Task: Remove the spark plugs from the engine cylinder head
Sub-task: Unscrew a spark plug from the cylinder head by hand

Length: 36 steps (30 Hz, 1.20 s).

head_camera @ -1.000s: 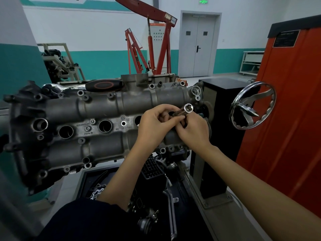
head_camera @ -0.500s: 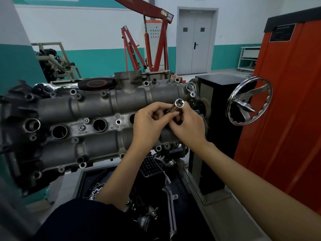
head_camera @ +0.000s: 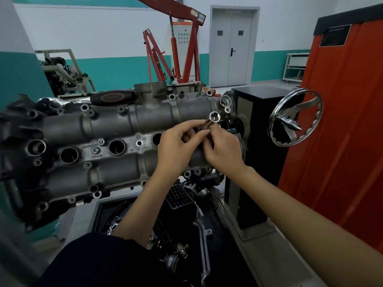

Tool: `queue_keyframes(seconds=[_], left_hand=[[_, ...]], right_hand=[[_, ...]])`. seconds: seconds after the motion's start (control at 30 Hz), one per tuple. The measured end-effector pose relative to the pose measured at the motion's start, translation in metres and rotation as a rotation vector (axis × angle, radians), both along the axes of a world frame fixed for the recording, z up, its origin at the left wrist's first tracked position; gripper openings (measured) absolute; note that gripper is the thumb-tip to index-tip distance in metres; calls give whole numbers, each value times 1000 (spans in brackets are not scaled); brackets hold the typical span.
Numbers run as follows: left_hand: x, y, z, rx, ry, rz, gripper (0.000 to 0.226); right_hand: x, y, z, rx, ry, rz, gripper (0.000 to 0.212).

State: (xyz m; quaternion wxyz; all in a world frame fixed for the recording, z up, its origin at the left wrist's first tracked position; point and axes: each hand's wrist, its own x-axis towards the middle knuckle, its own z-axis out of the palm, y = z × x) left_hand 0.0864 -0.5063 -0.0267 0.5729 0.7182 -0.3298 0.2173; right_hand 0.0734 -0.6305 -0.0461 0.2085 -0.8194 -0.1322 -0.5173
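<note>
Right now both hands meet in front of the right end of the engine cylinder head (head_camera: 116, 125), which sits tilted toward the person on its stand; the left hand (head_camera: 178, 146) has its fingers curled and its fingertips closed around the lower part of a chrome spark plug socket (head_camera: 210, 121); the right hand (head_camera: 222, 150) pinches the same socket from the other side, fingers bent, thumb tucked in; the socket points up and to the right, its open mouth facing the camera, clear of the casting; whether a spark plug sits inside it I cannot tell, since the fingers hide the lower end. Along the middle of the head runs a row of round plug wells (head_camera: 116, 147); three show dark and open to the left of the hands, and the one nearest the hands is partly covered by the left knuckles. On the upper edge of the head lies a ratchet handle (head_camera: 113, 97) with a black grip and an orange oval. To the right stands a black pedestal carrying a chrome handwheel (head_camera: 295, 119), and beside it an orange cabinet (head_camera: 342, 121); behind, a red engine hoist (head_camera: 176, 48) stands near a grey double door (head_camera: 233, 46).
</note>
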Motion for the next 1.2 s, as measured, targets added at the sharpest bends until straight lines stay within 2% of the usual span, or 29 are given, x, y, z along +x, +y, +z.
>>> queue_keyframes(seconds=[0.17, 0.37, 0.5, 0.7, 0.87, 1.0, 1.2], left_hand=[[0, -2, 2, -102, 78, 20, 23], [-2, 3, 2, 1, 23, 2, 21], [-1, 3, 1, 55, -20, 2, 24], [-1, -1, 1, -60, 23, 37, 29], [-3, 1, 0, 42, -14, 52, 23], [-5, 1, 1, 115, -49, 70, 31], [-5, 0, 2, -14, 15, 83, 21]], right_hand=[[4, -1, -3, 152, 100, -10, 16], [3, -2, -2, 88, 86, -4, 14], [0, 0, -1, 17, 20, -4, 4], [5, 0, -3, 164, 118, -36, 22], [4, -2, -3, 101, 131, -14, 19], [1, -2, -1, 68, 116, 13, 20], [1, 0, -2, 56, 84, 1, 12]])
